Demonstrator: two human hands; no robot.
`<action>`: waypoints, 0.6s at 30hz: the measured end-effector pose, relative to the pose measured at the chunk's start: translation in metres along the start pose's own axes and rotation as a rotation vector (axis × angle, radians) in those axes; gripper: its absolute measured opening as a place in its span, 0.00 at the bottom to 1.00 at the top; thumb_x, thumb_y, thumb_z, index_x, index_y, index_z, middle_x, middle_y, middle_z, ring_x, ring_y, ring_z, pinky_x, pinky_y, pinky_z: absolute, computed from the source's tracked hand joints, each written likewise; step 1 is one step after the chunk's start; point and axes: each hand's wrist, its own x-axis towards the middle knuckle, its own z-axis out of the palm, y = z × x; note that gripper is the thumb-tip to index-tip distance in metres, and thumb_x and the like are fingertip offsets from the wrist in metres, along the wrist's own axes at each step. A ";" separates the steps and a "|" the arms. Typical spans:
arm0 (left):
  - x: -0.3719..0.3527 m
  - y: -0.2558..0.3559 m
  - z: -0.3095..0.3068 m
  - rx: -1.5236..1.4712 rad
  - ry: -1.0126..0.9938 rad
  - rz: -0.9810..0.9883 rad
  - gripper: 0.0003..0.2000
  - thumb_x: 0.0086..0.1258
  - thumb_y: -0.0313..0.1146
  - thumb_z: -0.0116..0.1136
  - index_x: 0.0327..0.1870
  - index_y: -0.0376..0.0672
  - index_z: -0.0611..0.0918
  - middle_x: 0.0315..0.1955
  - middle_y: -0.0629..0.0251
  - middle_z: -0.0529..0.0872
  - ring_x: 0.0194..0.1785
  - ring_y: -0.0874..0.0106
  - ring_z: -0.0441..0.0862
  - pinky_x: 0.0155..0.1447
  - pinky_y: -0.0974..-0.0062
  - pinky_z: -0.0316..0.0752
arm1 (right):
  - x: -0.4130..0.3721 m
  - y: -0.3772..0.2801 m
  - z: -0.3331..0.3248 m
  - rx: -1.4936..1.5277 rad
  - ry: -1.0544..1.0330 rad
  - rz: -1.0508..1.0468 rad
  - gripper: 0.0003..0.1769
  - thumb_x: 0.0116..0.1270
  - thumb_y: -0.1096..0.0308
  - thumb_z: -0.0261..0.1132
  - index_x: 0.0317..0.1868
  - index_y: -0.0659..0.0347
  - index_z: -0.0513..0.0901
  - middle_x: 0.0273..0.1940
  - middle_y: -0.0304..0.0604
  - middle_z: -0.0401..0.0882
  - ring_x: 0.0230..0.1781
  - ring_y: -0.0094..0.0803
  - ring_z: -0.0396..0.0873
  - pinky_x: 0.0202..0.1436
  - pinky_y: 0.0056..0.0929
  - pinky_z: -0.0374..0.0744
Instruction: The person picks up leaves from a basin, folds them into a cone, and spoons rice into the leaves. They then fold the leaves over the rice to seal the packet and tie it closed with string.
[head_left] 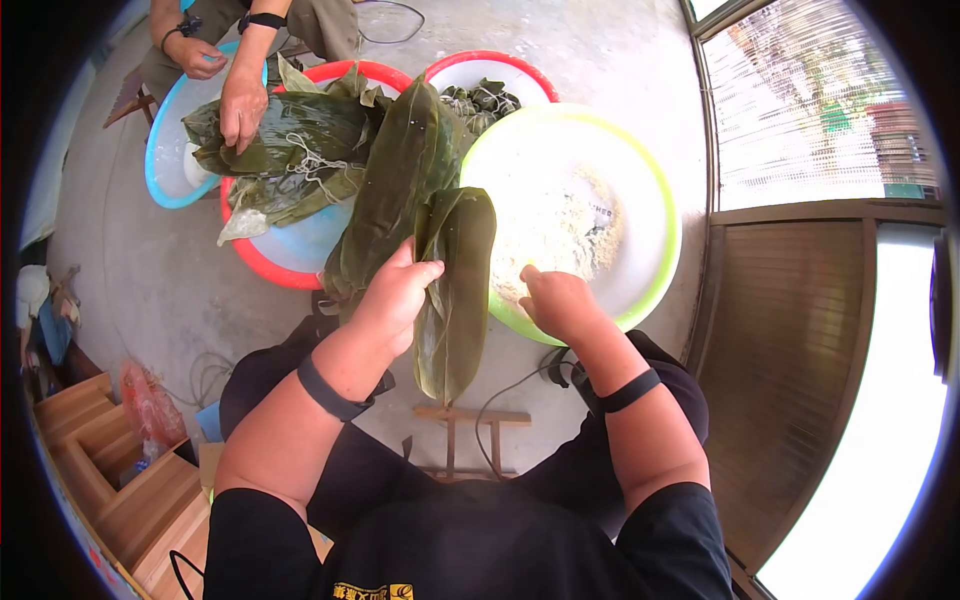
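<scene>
My left hand (395, 295) is closed on a folded bamboo leaf (455, 300), which hangs down between my knees with its folded top raised. My right hand (560, 302) is over the near rim of a green-rimmed basin (657, 270), fingers curled together; whatever they hold is hidden. Pale, grainy rice (565, 235) lies in that basin. More broad green leaves (400, 170) rest just beyond my left hand, across a red-rimmed basin (265, 268).
Across from me, another person's hand (243, 108) touches wet leaves with white string (318, 165) on them. A blue basin (155, 165) stands at the left. Tied leaf parcels (485, 100) sit in another red-rimmed basin (535, 72). A wooden rack (475, 415) is between my legs.
</scene>
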 end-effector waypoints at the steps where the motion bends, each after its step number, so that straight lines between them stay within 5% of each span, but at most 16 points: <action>1: -0.002 0.002 0.001 -0.005 0.002 -0.010 0.25 0.75 0.23 0.48 0.75 0.38 0.68 0.64 0.63 0.78 0.66 0.72 0.73 0.71 0.72 0.65 | 0.001 0.002 0.003 -0.029 -0.014 0.022 0.07 0.67 0.68 0.64 0.38 0.63 0.78 0.31 0.52 0.85 0.37 0.52 0.86 0.40 0.47 0.82; 10: -0.010 0.009 0.006 0.014 0.057 0.019 0.22 0.80 0.31 0.52 0.74 0.40 0.70 0.64 0.66 0.78 0.67 0.74 0.71 0.73 0.72 0.62 | 0.016 0.033 -0.015 -0.080 0.249 0.132 0.06 0.64 0.79 0.55 0.38 0.63 0.78 0.38 0.54 0.81 0.42 0.53 0.84 0.44 0.48 0.82; 11: -0.007 0.005 0.001 -0.010 0.053 0.023 0.22 0.81 0.31 0.52 0.74 0.40 0.70 0.64 0.66 0.78 0.68 0.74 0.71 0.73 0.72 0.62 | 0.018 0.034 -0.017 -0.041 0.192 0.248 0.14 0.68 0.78 0.53 0.48 0.61 0.83 0.45 0.53 0.83 0.47 0.52 0.83 0.50 0.47 0.80; 18: -0.012 0.007 -0.002 -0.075 0.053 0.020 0.21 0.82 0.28 0.47 0.74 0.40 0.70 0.66 0.65 0.77 0.68 0.73 0.71 0.72 0.71 0.64 | 0.032 0.039 -0.010 -0.023 0.322 0.297 0.18 0.69 0.77 0.52 0.55 0.59 0.82 0.48 0.53 0.84 0.50 0.51 0.83 0.54 0.46 0.81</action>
